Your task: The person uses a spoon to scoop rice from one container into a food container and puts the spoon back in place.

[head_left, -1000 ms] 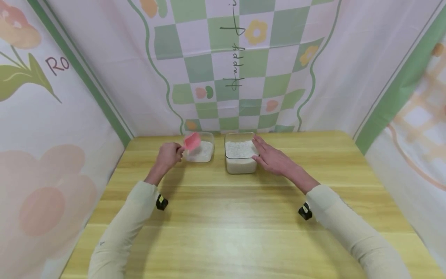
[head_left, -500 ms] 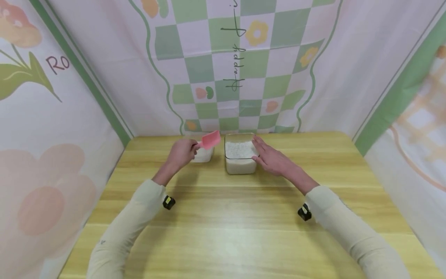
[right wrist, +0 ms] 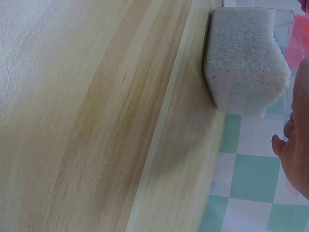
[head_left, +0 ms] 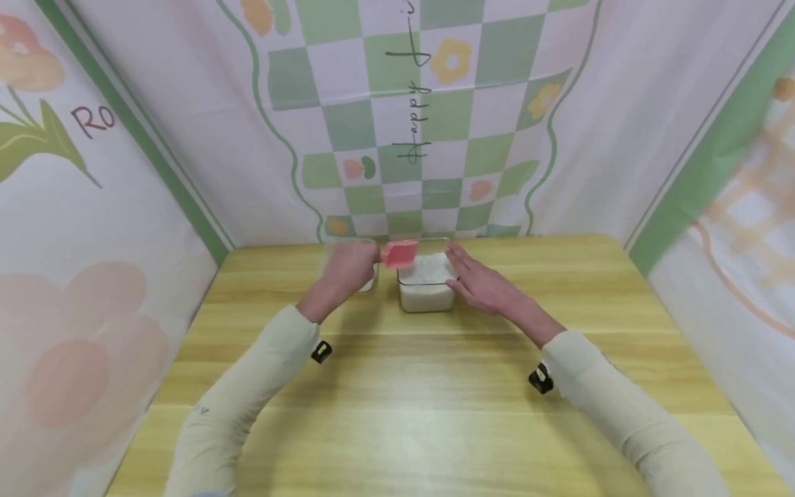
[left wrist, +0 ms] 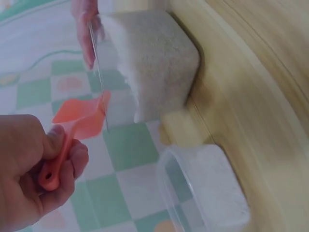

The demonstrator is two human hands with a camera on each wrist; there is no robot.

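One pink scoop (head_left: 400, 254), held by its handle in the left hand (head_left: 348, 268), fingers curled closely round it; its blade stood at the left rim of the large container, contact with the glass not determinable. One large clear container (head_left: 425, 284), squarish, upright near the middle of the table's far edge, filled with white rice (head_left: 435, 268) to below the rim. One right hand (head_left: 487, 281), fingers extended and gripping nothing, laid against the large container's right rim. One small clear container (left wrist: 179, 176), near the table's far edge toward its far left corner, just beside the large one, partly filled with white grains and mostly hidden by the left hand in the head view. One table (head_left: 422, 400), wood-grained, with a green-and-white checked cloth (head_left: 450, 114) beyond its far edge.
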